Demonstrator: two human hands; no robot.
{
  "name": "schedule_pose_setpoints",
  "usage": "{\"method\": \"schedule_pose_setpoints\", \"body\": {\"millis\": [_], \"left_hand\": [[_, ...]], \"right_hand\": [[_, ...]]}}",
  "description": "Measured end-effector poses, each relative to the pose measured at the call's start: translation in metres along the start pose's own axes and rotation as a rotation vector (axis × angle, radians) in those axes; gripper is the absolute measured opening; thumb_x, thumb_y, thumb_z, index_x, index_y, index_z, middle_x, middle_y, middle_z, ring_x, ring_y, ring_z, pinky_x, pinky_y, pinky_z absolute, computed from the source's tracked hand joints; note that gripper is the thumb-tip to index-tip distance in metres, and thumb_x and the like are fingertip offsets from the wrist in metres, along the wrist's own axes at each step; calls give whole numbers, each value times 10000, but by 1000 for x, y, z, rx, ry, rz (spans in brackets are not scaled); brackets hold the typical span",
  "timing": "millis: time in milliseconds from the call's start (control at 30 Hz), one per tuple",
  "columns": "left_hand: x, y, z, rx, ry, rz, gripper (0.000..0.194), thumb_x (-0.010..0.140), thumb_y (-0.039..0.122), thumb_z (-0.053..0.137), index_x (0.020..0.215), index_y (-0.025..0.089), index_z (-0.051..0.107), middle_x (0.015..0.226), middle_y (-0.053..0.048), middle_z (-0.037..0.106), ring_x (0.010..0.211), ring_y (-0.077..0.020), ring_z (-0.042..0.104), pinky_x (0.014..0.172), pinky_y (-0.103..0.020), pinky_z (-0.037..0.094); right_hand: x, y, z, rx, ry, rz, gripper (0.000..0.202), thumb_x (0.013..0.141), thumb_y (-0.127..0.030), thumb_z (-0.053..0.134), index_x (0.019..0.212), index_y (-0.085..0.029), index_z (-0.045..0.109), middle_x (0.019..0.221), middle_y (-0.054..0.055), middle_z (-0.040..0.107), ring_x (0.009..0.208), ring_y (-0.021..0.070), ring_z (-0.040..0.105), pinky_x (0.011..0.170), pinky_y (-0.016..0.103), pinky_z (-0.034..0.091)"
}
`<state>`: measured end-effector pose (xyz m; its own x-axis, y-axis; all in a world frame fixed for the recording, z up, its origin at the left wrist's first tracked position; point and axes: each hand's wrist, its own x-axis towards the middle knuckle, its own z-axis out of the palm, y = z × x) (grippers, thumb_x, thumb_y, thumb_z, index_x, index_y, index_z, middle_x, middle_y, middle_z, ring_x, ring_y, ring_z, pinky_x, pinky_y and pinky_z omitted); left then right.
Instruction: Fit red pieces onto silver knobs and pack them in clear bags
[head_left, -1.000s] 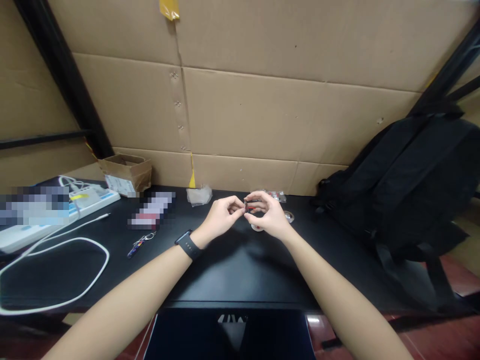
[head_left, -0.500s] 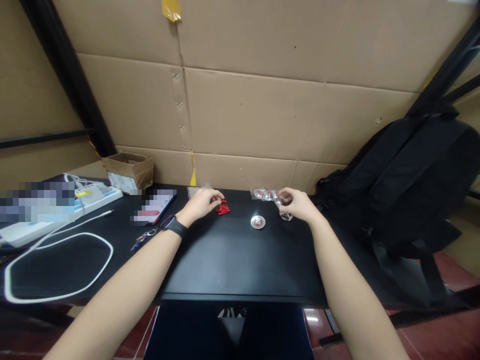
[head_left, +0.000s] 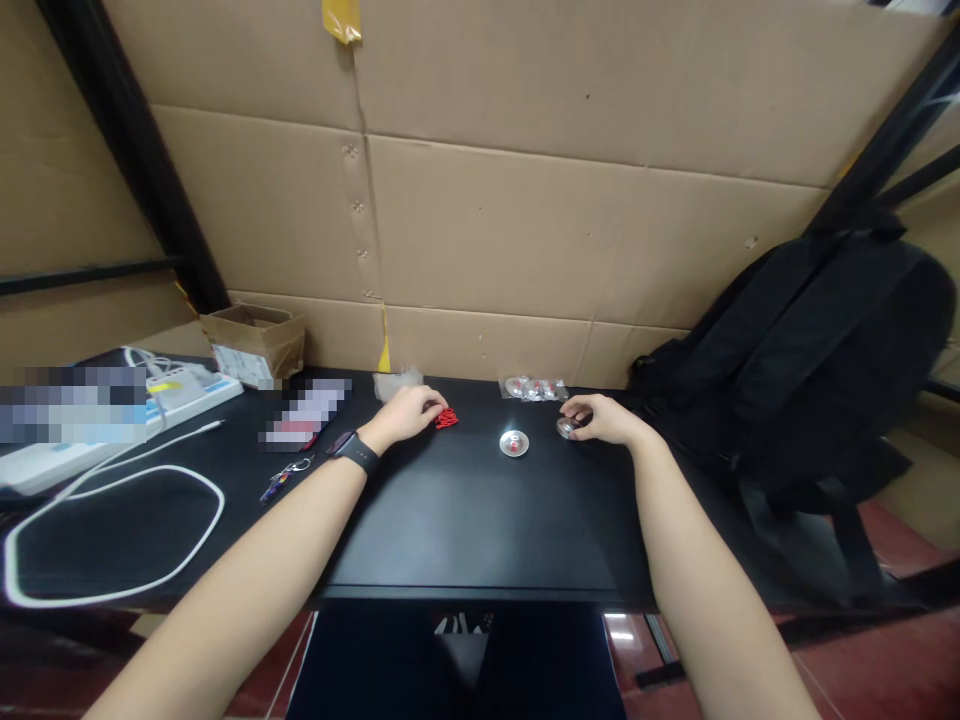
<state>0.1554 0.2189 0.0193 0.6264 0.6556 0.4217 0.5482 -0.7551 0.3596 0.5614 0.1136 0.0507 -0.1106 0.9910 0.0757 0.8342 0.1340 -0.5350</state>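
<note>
My left hand (head_left: 411,412) is closed, thumb and fingers bent together at the edge of a small pile of red cord-like pieces (head_left: 448,419). Whether a piece sits between its fingertips is hidden. On the right, my right hand (head_left: 606,418) grips a round shiny disc (head_left: 566,428) by its edge, low over the black table. Between the hands lies another silver disc (head_left: 514,443) with a red mark at its centre. Behind it, a clear plastic packet (head_left: 534,389) shows several similar discs with red marks.
A black backpack (head_left: 810,370) fills the table's right side. To the left are a phone with a blurred screen (head_left: 309,412), a keyring (head_left: 283,480), a white cable (head_left: 219,510), a power strip (head_left: 202,400) and a small cardboard box (head_left: 259,345). Cardboard panels (head_left: 487,220) stand behind.
My right hand has moved slightly right and down, away from the packet of discs, and now grips a disc near the tabletop. My left hand has lowered slightly towards the red pieces.
</note>
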Motion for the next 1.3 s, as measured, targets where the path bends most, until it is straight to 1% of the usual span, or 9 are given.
{"method": "schedule_pose_setpoints", "body": {"millis": [233, 300, 433, 567, 667, 733, 867, 1067, 1300], "left_hand": [[1, 1, 0, 70, -11, 54, 285, 950, 327, 513, 1008, 194, 758, 1045, -86, 741, 987, -243, 677, 931, -356, 507], [1, 0, 1, 66, -7, 64, 287, 954, 329, 509, 1021, 190, 752, 1055, -89, 735, 997, -242, 674, 945, -363, 507], [1, 1, 1, 45, 28, 73, 291, 957, 331, 510, 1082, 184, 727, 1109, -99, 710, 1048, -241, 657, 986, -379, 496], [0, 16, -6, 17, 105, 97, 277, 954, 320, 522, 1100, 186, 715, 1124, -100, 690, 1056, -233, 647, 988, -374, 489], [-2, 42, -9, -53, 57, 129, 241, 952, 313, 534, 995, 204, 744, 984, -63, 729, 901, -198, 675, 856, -313, 512], [-4, 61, -5, -134, 6, 129, 230, 948, 319, 549, 975, 218, 755, 914, -39, 749, 803, -173, 682, 772, -275, 508], [-7, 89, 8, -335, -6, 122, 197, 926, 305, 593, 1018, 232, 751, 951, -14, 778, 840, -163, 713, 791, -242, 513], [-6, 94, 13, -396, 46, 34, 198, 896, 326, 638, 1008, 224, 765, 958, -25, 786, 875, -188, 726, 833, -267, 522], [-7, 95, 10, -373, 40, 47, 101, 859, 192, 640, 845, 207, 740, 875, -12, 775, 802, -170, 713, 771, -254, 513]], "right_hand": [[-1, -8, -1, -63, 17, -9, 445, 653, -250, 787, 1091, -198, 731, 1078, 83, 739, 1015, 259, 675, 894, 350, 528], [0, -23, 3, -35, 30, -85, 477, 686, -302, 790, 1152, -228, 714, 1185, 78, 709, 1123, 267, 639, 940, 364, 512], [2, -63, 26, -3, -118, -309, 652, 646, -381, 854, 1262, -273, 668, 1363, 67, 627, 1244, 271, 579, 1043, 397, 461], [6, -89, 52, -57, -141, -310, 598, 628, -290, 861, 1203, -226, 707, 1163, 82, 728, 1055, 267, 677, 982, 401, 494], [7, -96, 61, -50, -87, -303, 544, 653, -209, 813, 1186, -203, 707, 1036, 73, 755, 911, 246, 703, 870, 372, 531], [6, -99, 63, -32, -26, -363, 552, 647, -145, 774, 1191, -208, 698, 1084, 74, 747, 934, 243, 698, 871, 362, 525], [5, -110, 70, 67, 100, -469, 619, 642, -77, 706, 1239, -235, 654, 1161, 65, 714, 953, 227, 679, 854, 342, 517], [3, -127, 79, 157, 184, -523, 713, 651, -95, 714, 1326, -274, 569, 1088, 34, 702, 842, 185, 630, 789, 321, 509], [2, -132, 86, 148, 212, -513, 730, 661, -142, 755, 1342, -301, 546, 1086, 32, 709, 917, 221, 644, 834, 366, 510]]}}
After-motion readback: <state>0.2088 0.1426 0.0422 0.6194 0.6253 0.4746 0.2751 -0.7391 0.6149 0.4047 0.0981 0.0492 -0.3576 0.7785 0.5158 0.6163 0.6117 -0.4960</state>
